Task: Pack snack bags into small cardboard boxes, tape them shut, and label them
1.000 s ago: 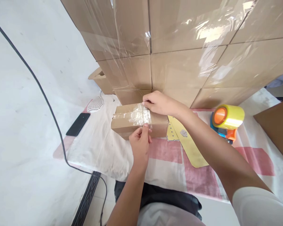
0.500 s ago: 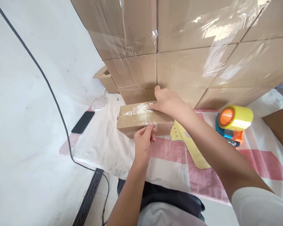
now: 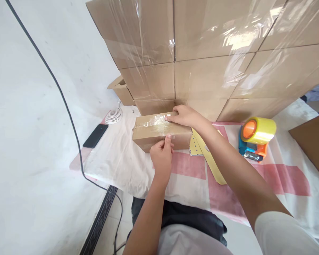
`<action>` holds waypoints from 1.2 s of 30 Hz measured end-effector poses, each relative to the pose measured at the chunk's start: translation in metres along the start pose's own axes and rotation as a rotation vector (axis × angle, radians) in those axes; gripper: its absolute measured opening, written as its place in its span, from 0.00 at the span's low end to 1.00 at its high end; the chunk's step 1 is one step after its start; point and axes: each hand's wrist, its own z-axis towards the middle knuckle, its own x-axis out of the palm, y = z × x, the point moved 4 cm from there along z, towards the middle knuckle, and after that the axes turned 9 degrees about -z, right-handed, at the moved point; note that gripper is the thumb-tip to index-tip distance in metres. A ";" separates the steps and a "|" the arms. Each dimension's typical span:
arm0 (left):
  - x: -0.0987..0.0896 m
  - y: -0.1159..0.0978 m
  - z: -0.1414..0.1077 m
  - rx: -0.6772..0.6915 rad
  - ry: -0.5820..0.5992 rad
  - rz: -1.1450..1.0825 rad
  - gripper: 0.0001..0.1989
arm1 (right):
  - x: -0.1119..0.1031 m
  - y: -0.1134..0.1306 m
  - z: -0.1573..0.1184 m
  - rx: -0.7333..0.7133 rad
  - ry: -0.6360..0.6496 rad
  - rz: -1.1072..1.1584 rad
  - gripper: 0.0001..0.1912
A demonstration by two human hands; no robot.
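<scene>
A small brown cardboard box point(image 3: 146, 138) lies on the cloth-covered table, with clear shiny tape point(image 3: 155, 120) along its top. My right hand point(image 3: 186, 116) grips the box at its back right, thumb on the top face and fingers over the rear edge; those fingertips are partly hidden. At the front side my left hand point(image 3: 162, 156) is closed, its fingers curled and its thumb pressed against the box near the upper front edge. Whether a tape end is under that thumb I cannot tell. Yellow printed cards point(image 3: 215, 170) lie partly beneath my right forearm.
Behind the box rises a wall of large taped cartons point(image 3: 202, 78). A tape dispenser point(image 3: 252, 150) with a yellow roll point(image 3: 266, 130) stands on the right. To the left are a black phone point(image 3: 95, 136), a white perforated dome point(image 3: 113, 115), an open carton point(image 3: 123, 92) and a hanging cable point(image 3: 61, 92).
My left thumb has shifted slightly up and left along the box front. The right hand's raised fingers have lowered onto the rear edge. The view has shifted a little.
</scene>
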 end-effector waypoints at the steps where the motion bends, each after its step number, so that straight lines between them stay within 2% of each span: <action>1: -0.001 0.002 0.001 -0.006 -0.011 0.034 0.27 | 0.000 0.000 0.000 0.000 -0.004 0.000 0.24; 3: -0.004 0.006 0.002 -0.002 -0.033 0.071 0.29 | 0.001 -0.001 0.001 -0.006 -0.011 -0.001 0.25; 7: -0.012 0.012 0.003 0.107 -0.102 0.140 0.30 | 0.002 -0.001 0.004 -0.048 -0.017 -0.015 0.22; 11: -0.028 0.015 0.001 0.206 -0.215 0.246 0.27 | 0.002 0.000 0.004 -0.070 -0.011 -0.021 0.18; 13: -0.034 0.006 0.000 0.383 -0.279 0.348 0.22 | 0.001 -0.001 0.002 -0.060 -0.014 -0.010 0.19; 16: -0.037 -0.015 -0.003 0.747 -0.352 0.495 0.14 | -0.001 0.000 -0.004 -0.052 -0.024 0.003 0.26; 17: -0.034 -0.022 -0.003 0.838 -0.326 0.549 0.12 | -0.001 0.001 -0.005 -0.047 -0.026 -0.002 0.28; 19: -0.027 -0.029 0.002 0.933 -0.183 0.671 0.15 | -0.001 0.003 -0.005 -0.027 -0.026 -0.023 0.27; 21: -0.021 -0.030 0.009 0.959 -0.004 0.770 0.17 | 0.000 0.006 -0.002 0.007 -0.026 -0.023 0.23; 24: -0.025 -0.027 0.020 0.971 0.119 0.823 0.16 | 0.000 0.003 -0.001 0.042 -0.062 0.052 0.18; 27: -0.042 -0.029 0.033 1.036 0.200 0.854 0.17 | -0.008 -0.022 -0.015 0.053 -0.185 0.156 0.18; 30: -0.059 -0.035 0.044 1.088 0.277 0.907 0.18 | -0.015 -0.071 -0.048 0.164 -0.265 0.196 0.14; 31: -0.062 -0.037 0.045 1.096 0.269 0.915 0.18 | -0.014 -0.089 -0.061 0.212 -0.242 0.198 0.13; 33: -0.064 -0.042 0.037 1.116 0.154 0.843 0.21 | -0.005 -0.122 -0.083 0.313 -0.158 0.200 0.11; 35: -0.053 -0.045 0.015 1.164 0.046 0.649 0.21 | 0.008 -0.144 -0.099 0.379 -0.087 0.179 0.11; 36: -0.042 -0.044 0.001 1.181 0.055 0.546 0.20 | 0.015 -0.150 -0.104 0.388 -0.069 0.152 0.12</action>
